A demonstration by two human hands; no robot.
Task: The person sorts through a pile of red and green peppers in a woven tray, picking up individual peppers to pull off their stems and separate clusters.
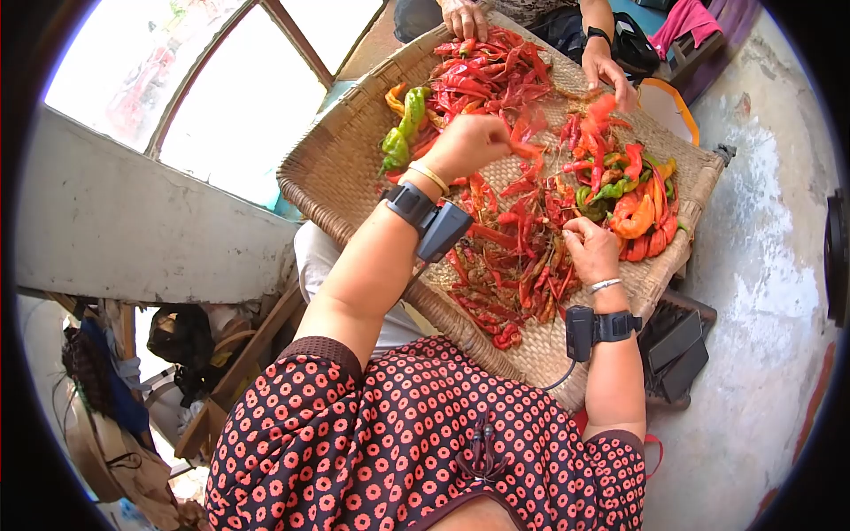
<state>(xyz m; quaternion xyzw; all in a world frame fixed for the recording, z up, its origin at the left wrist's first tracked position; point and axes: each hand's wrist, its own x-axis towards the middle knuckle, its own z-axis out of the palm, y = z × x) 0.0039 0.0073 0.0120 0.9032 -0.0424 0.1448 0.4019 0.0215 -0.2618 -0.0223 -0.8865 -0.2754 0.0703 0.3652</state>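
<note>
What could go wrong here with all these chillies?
Both the left hand, pinching a red chilli, and the right hand are bare, so chilli juice may sting skin or eyes. The pile by the tray edge could spill over. A co-worker's hand works close by; hands might bump.

- A woven tray (341, 181) is set above a grey floor (761, 292).
- Red chillies (509, 265) are heaped along its middle, from the near edge to the far one.
- Green chillies (405, 124) are laid at the left, touching the red ones.
- Orange peppers (636, 217) are piled at the right edge.
</note>
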